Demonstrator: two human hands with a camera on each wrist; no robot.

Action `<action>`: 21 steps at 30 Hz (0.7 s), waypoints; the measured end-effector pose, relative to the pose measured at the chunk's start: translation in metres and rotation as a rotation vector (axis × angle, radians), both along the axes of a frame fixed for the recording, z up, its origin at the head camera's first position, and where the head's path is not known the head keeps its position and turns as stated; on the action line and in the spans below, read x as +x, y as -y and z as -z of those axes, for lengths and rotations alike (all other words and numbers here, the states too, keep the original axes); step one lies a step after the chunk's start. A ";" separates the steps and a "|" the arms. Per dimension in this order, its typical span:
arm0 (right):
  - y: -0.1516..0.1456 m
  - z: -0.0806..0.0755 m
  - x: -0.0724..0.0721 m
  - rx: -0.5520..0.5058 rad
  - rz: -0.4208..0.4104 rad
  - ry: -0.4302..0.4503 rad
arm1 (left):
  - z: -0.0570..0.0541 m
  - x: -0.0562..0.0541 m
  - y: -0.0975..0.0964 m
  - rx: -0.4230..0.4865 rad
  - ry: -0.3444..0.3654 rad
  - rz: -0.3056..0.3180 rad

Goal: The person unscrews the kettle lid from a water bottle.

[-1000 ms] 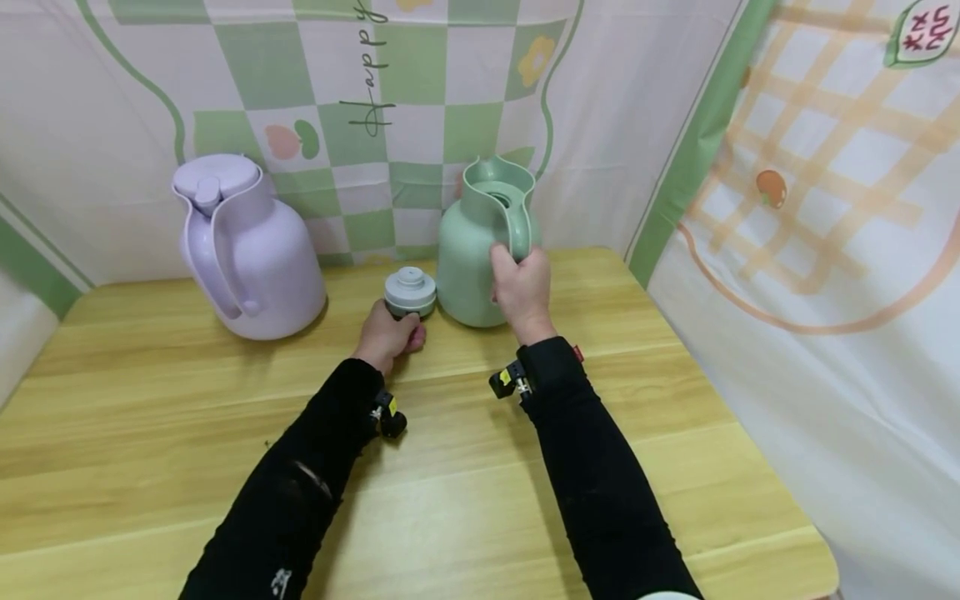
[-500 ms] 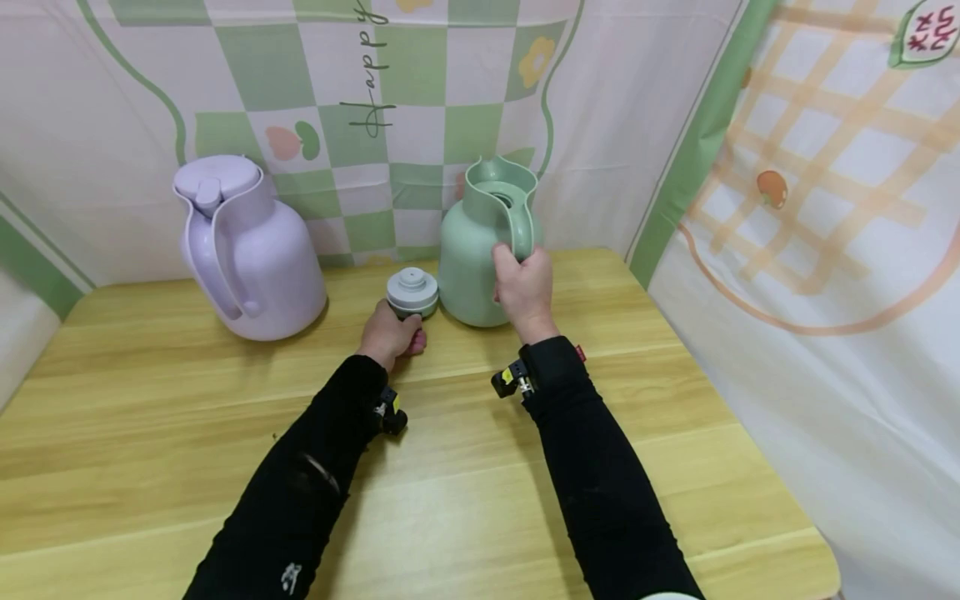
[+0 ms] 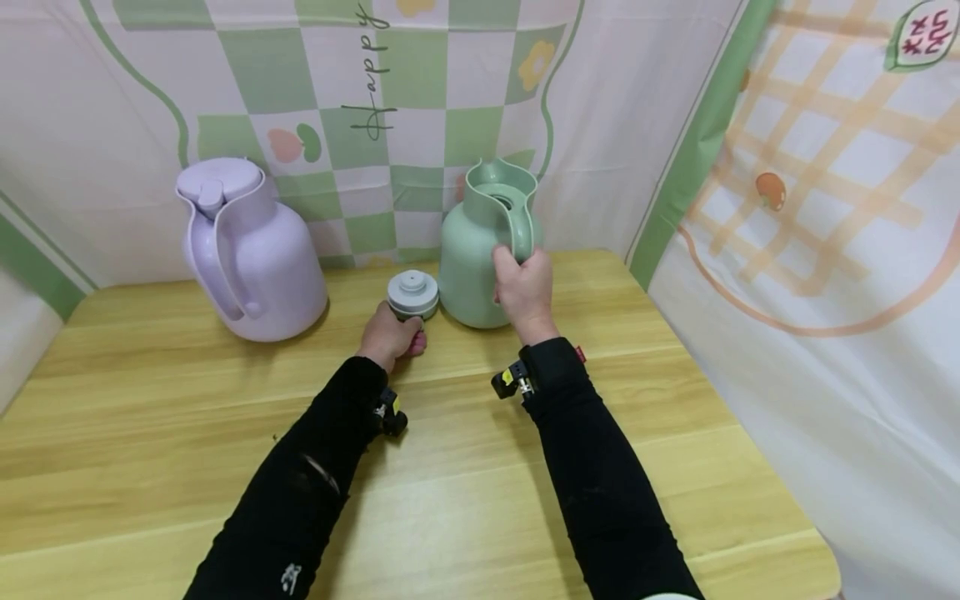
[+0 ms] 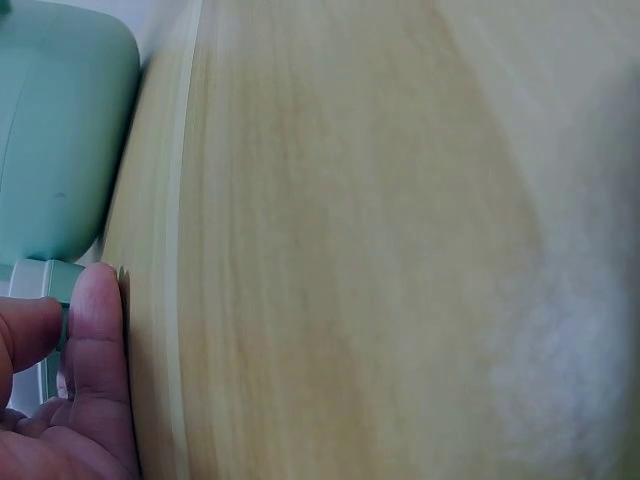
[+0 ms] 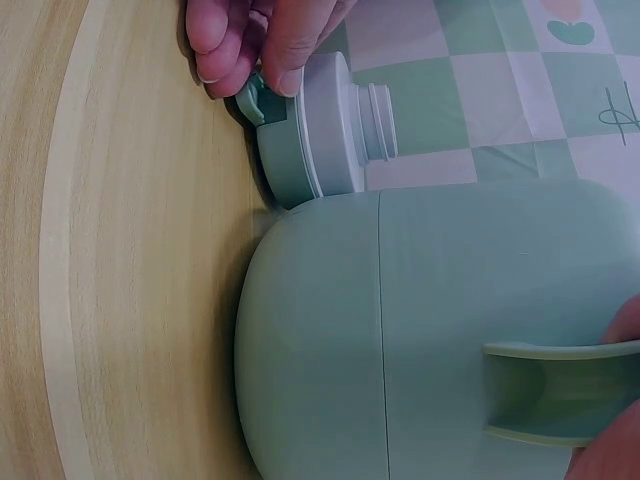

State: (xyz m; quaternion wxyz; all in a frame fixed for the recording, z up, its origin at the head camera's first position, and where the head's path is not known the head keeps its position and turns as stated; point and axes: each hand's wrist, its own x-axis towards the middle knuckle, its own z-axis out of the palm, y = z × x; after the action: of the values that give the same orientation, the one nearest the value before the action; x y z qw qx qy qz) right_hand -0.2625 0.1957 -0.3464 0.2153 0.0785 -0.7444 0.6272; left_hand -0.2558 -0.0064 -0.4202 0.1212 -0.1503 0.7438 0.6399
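A pale green vacuum jug (image 3: 472,267) stands upright on the table, its top uncovered. My right hand (image 3: 523,287) grips its handle (image 3: 519,229) near the lower end. Just left of the jug, a grey-and-green jug lid (image 3: 412,292) sits upside down, its threaded plug (image 5: 377,122) pointing up. My left hand (image 3: 390,335) pinches the near edge of this lid, thumb on top and fingers low against the table. In the right wrist view, the lid's side sits right at the jug's base. The left wrist view shows the thumb and a finger at the lid's rim.
A lilac jug (image 3: 258,258) with its lid on stands to the left. The wood-grain table (image 3: 450,483) has rounded corners. Behind it hangs a green checked cloth (image 3: 416,67), and another patterned cloth (image 3: 825,167) hangs at the right.
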 end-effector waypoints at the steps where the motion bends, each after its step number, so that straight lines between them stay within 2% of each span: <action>1: 0.000 0.000 0.000 0.001 0.002 0.000 | 0.000 0.001 0.000 0.002 -0.003 -0.001; 6: 0.000 0.000 0.000 -0.001 0.006 -0.002 | -0.002 0.003 -0.001 0.017 -0.007 -0.004; 16: 0.000 0.000 0.000 -0.007 -0.003 -0.006 | 0.002 -0.003 0.000 0.005 0.013 -0.001; 21: 0.000 0.000 0.000 -0.002 -0.002 -0.010 | 0.001 -0.001 0.000 0.006 0.005 0.008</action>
State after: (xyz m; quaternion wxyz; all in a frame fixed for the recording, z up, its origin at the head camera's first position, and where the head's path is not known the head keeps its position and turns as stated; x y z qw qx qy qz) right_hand -0.2626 0.1956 -0.3466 0.2186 0.0821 -0.7426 0.6277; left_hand -0.2571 -0.0066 -0.4211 0.1260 -0.1486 0.7421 0.6414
